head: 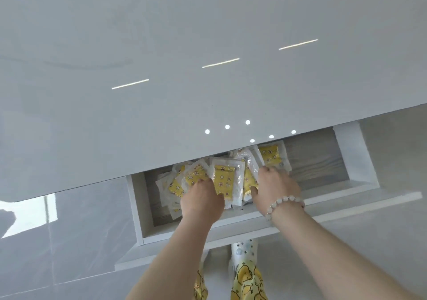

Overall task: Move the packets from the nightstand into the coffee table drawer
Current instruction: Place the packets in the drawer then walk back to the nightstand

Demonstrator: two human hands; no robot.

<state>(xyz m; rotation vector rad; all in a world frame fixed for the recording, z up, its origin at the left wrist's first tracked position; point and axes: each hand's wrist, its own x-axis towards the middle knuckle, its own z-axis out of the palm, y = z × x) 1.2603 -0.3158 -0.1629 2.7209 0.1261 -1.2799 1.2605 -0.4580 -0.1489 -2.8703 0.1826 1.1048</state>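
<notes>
Several clear packets with yellow printed contents [225,179] lie heaped in the open white drawer [360,161] of the glossy white coffee table [161,91]. Both of my hands reach into the drawer from the front. My left hand [202,198] lies on the left part of the heap, its fingers curled down onto the packets there. My right hand [276,184], with a pale bead bracelet on the wrist, rests on the packets in the middle, fingers spread and thumb pressed on one packet. Whether either hand grips a packet is hidden by the backs of the hands.
The tabletop overhangs the back half of the drawer and hides the packets' far edges. The drawer's right part shows bare grey wood-grain floor [316,161]. Grey glossy floor tiles [69,242] surround the table. My yellow-patterned trouser legs [246,276] stand just before the drawer front.
</notes>
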